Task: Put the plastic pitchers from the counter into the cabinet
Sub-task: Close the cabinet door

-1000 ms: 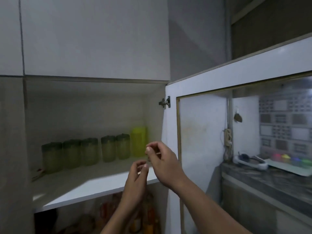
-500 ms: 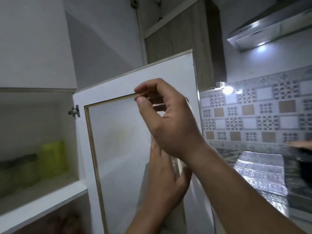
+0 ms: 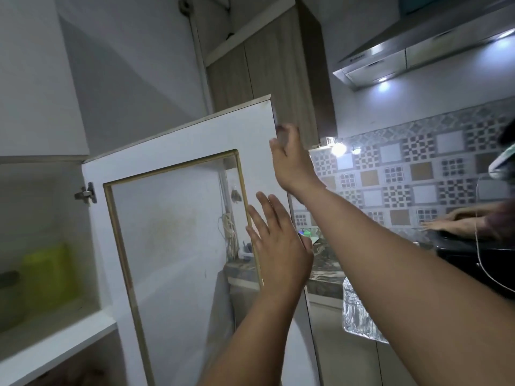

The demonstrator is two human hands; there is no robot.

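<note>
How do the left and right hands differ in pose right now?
The right hand is raised to the cabinet door's top outer corner, fingers at its edge; the left hand sits lower, by the frame. The left hand's fingers are spread open and flat; the right hand's curl, blurred. Both hold nothing.
</note>
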